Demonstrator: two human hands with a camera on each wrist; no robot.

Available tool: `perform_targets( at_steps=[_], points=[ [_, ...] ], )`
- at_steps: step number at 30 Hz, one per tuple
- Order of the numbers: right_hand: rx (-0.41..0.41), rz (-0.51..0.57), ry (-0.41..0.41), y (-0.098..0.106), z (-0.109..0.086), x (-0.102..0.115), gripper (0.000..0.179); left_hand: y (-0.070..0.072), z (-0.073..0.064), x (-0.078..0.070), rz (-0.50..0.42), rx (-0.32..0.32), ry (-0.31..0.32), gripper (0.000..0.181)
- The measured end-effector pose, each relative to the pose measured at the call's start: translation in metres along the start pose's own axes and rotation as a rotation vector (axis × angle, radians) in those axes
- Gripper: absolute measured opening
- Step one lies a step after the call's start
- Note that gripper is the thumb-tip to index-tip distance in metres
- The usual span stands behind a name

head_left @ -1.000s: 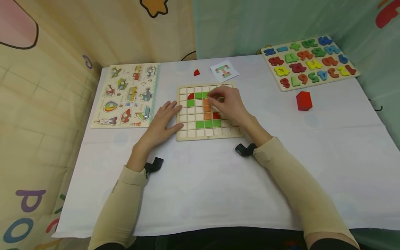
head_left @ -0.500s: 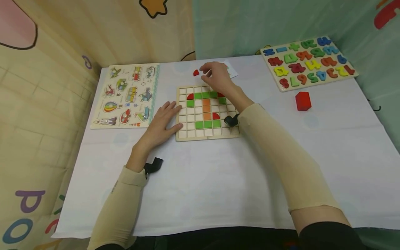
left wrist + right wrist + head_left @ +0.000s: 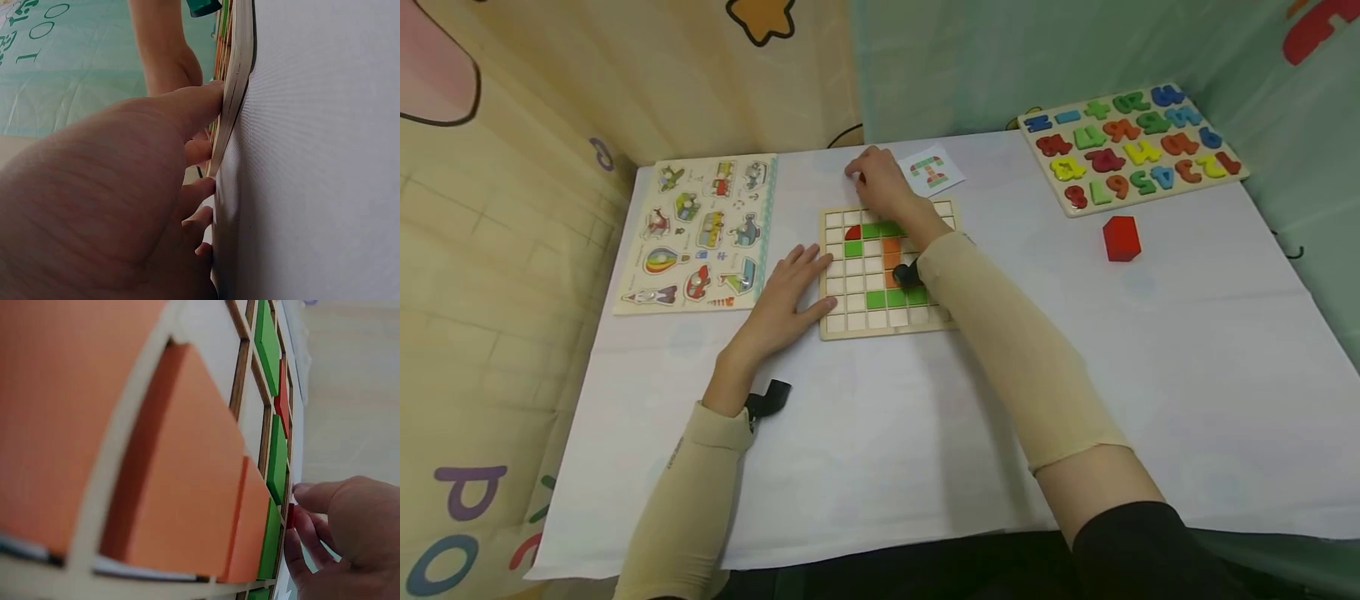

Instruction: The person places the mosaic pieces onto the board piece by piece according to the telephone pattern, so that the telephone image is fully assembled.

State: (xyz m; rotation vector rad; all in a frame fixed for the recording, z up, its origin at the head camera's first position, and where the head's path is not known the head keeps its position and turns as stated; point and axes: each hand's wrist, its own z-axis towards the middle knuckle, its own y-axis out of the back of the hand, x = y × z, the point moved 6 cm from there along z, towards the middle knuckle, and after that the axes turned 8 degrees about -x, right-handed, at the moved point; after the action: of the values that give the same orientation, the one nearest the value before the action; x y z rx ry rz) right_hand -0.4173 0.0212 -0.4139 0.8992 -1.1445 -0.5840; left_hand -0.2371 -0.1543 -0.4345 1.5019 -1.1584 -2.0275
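A wooden grid board (image 3: pixel 850 336) holds green squares (image 3: pixel 876 300), orange squares (image 3: pixel 891 246) and a red quarter-round piece (image 3: pixel 853 232). My left hand (image 3: pixel 782 300) lies flat with fingers spread, thumb and fingertips touching the board's left edge, as the left wrist view also shows. Beyond the board's far edge, my right hand (image 3: pixel 883 183) pinches a small red piece (image 3: pixel 290 516) between thumb and fingers; in the head view the hand hides it. The right forearm covers the board's right part.
A pattern card (image 3: pixel 931 171) lies just right of my right hand. A picture puzzle board (image 3: pixel 692 237) stands at the left, a number puzzle board (image 3: pixel 1127 150) at the back right. A red block (image 3: pixel 1122 239) sits in front of that one.
My right hand has gone from the board to the far side and then leftward, onto the loose red quarter-round piece, which it now grips. The left hand has stayed put.
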Motion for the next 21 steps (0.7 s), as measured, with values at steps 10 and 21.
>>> perform_targets(
  at_steps=[10, 21],
  points=[
    [-0.117, -0.054, -0.063, 0.009, 0.000, -0.008, 0.024, 0.000, 0.000, -0.001, -0.011, 0.002, 0.005, 0.068],
    [-0.134, -0.080, -0.220, 0.010, -0.006, -0.019, 0.026, 0.001, -0.002, 0.003, 0.006, 0.000, 0.002, 0.070]
  ],
)
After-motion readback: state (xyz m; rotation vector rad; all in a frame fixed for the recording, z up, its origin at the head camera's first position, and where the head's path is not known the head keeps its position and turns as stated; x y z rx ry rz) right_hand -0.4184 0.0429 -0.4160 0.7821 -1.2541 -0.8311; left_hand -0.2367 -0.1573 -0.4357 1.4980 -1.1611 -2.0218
